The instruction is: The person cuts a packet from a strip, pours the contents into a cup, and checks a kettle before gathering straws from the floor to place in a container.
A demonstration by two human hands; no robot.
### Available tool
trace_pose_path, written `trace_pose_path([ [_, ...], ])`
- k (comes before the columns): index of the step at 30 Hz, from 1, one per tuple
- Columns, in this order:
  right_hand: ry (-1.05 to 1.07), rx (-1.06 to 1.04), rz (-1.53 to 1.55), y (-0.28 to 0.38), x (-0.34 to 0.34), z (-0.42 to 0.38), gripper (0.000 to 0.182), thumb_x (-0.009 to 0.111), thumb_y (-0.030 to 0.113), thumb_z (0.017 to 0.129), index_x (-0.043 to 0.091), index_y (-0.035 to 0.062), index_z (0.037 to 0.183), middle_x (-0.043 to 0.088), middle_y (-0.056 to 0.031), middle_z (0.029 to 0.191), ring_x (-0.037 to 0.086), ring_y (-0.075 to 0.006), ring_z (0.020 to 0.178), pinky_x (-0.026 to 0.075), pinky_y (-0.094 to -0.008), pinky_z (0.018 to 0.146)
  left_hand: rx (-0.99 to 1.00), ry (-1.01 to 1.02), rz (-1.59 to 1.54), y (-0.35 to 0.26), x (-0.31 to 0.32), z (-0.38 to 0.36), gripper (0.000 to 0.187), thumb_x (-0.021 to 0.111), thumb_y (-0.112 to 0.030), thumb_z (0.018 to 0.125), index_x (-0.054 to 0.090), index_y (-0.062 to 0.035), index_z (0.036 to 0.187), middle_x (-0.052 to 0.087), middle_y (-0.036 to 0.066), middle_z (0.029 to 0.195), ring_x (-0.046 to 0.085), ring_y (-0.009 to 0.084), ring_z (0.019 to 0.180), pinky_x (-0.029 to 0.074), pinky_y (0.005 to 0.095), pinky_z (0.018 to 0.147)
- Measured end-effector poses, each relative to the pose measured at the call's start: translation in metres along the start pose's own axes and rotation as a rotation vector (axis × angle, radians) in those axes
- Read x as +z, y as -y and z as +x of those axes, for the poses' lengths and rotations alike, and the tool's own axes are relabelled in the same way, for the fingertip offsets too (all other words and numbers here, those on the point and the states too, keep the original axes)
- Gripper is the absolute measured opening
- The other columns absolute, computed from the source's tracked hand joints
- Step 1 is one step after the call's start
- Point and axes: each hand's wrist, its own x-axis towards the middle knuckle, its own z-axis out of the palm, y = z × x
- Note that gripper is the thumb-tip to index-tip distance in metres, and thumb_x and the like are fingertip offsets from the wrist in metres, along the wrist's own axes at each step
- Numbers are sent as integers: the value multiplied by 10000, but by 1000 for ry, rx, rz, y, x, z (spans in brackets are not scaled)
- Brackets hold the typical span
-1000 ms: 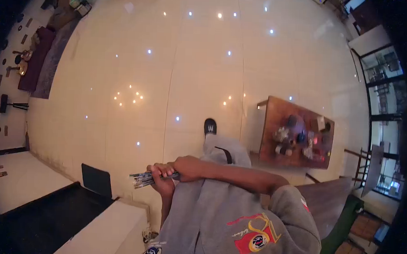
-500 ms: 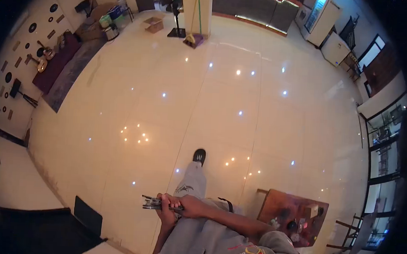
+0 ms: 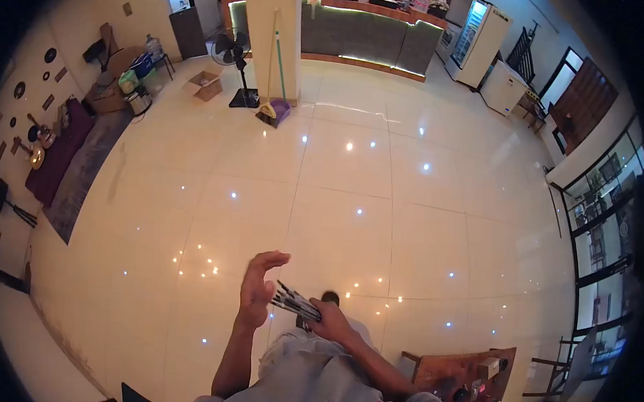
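Note:
My right hand [image 3: 330, 323] is closed around one end of a bundle of thin black-and-silver rods [image 3: 294, 300]; their exact kind is too small to make out. The bundle points up and left, and its loose ends fan out slightly. My left hand [image 3: 258, 288] is raised beside those ends, its fingers stretched and bent over at the top and its thumb apart. Nothing shows in the left hand. Below the bundle are my grey-clothed legs and a dark shoe [image 3: 330, 297] on the glossy floor.
A low wooden table [image 3: 430, 367] with small items stands at right. Ahead are a pillar [image 3: 274, 41], a standing fan [image 3: 244, 97], a broom with a purple dustpan [image 3: 275, 113], a cardboard box [image 3: 205, 86] and a counter [image 3: 358, 34]. Guitars [image 3: 36, 156] are at left.
My left hand has let go of the rods and risen beside them, opening. The right hand keeps hold of the bundle, which now slants. The view has tilted up and moved forward.

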Motion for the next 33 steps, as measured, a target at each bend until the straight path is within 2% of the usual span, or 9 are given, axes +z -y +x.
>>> trace_pose_path([
  [3,24,66,-2,-20,-23,38,337,708,263,822,616,21,1038,670,-239,829,652,-437,813,513,-498,714,-223,367,308,16,5,65,418,615,-304,974,574,-16,1274,622,137,1198,584,249,1163,440,375,1011],
  [8,-30,48,-19,-65,-74,123,375,714,277,820,639,-9,1049,677,-232,822,656,-434,796,523,-476,708,-552,581,332,89,21,157,415,519,-368,1027,635,-16,1215,661,144,1143,642,220,1052,516,375,892],
  [17,128,-46,-18,-89,-205,320,339,699,222,825,633,19,1088,655,-233,782,651,-425,761,514,-486,696,-345,52,-44,167,1,321,950,465,-778,866,365,-39,1454,557,148,1289,590,231,1101,466,386,948],
  [21,285,-77,39,-81,-247,414,340,680,218,852,628,-8,1100,658,-247,785,655,-418,740,513,-469,688,-332,48,-5,199,-7,366,1040,683,-688,786,292,-34,1493,521,166,1356,546,276,1217,431,432,1037],
  [22,298,-122,49,-83,-251,437,341,676,220,857,625,-12,1102,660,-248,793,656,-417,742,512,-469,690,-387,108,-87,218,-14,371,993,788,-517,792,287,-46,1509,454,179,1453,466,292,1324,337,444,1129],
  [25,399,-173,102,-97,-264,513,345,641,216,884,609,-16,1138,659,-260,913,634,-441,869,502,-488,764,-373,278,92,274,-24,414,887,750,-417,865,277,-46,1517,452,161,1476,446,272,1345,330,440,1134],
  [27,479,-164,152,-101,-278,567,349,610,210,907,594,-16,1172,656,-270,1026,612,-466,994,493,-507,836,-435,165,-66,302,-19,463,759,707,-332,910,322,-47,1499,467,139,1470,452,257,1342,341,433,1125],
  [31,249,-216,294,-92,-328,668,342,605,186,896,584,-4,1180,636,-248,1074,606,-447,1023,490,-491,865,-470,354,39,343,-47,588,532,618,-169,971,418,-50,1450,542,107,1409,451,255,1350,355,421,1113],
  [33,199,-131,243,-82,-371,719,339,632,199,884,593,13,1165,643,-220,1027,622,-385,991,496,-449,867,-435,320,-37,348,-35,663,336,596,-217,988,536,-39,1266,601,122,1325,484,275,1321,365,427,1106],
])
